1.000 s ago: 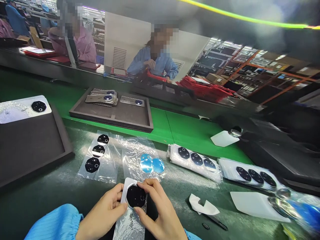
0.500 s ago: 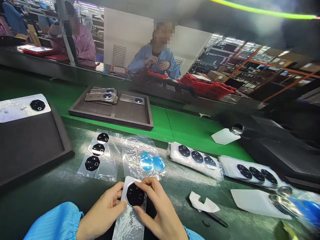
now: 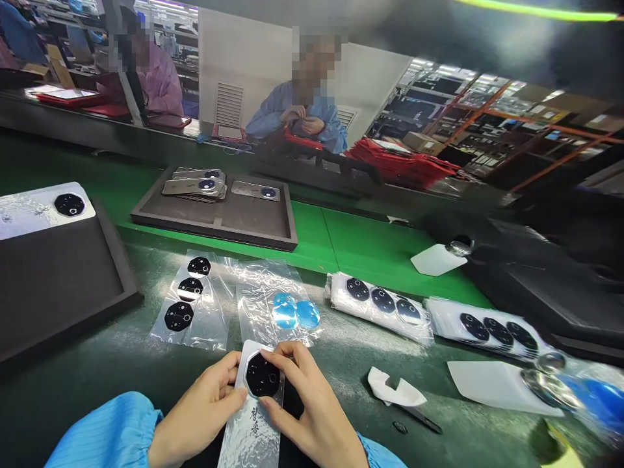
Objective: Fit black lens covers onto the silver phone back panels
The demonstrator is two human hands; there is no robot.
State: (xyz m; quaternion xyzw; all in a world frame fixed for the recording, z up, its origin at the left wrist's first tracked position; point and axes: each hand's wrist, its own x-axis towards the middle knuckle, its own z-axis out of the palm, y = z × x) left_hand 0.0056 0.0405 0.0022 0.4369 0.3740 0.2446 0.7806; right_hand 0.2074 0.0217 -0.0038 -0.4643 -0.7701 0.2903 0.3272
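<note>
1. Far left: dark tray (image 3: 114, 260); a silvery panel (image 3: 29, 214) lies over its back part, cut off by the view's edge.
2. Behind: second tray (image 3: 214, 235) holding a panel stack (image 3: 192, 190) and, to its right, a single panel (image 3: 256, 190).
3. Nearer: clear sheet (image 3: 208, 328) with three black discs (image 3: 179, 316) in a row; just right, crinkled film (image 3: 256, 305) carrying blue discs (image 3: 307, 314).
4. Left hand (image 3: 199, 409): grip closed on the left edge of the held panel (image 3: 248, 435), front centre, below the film.
5. Right hand (image 3: 319, 409): grip closed on the same panel, fingertips at the upper and lower edges of its black round plate (image 3: 262, 375); hand covers part of the right side.
6. Right: two sheet piles (image 3: 377, 304), both with black discs. Nearer, a notched white piece (image 3: 397, 388) partly covers a slim black tool (image 3: 424, 419); far right, a pale blade-shaped piece (image 3: 487, 388) meets shiny metal parts (image 3: 550, 393).
7. Surface: dark green glossy desk (image 3: 73, 390); brighter green strip (image 3: 351, 244) behind.
8. Room: person in pink (image 3: 164, 81), person in blue (image 3: 273, 110), red pile (image 3: 400, 162), orange-framed racks (image 3: 480, 116).
</note>
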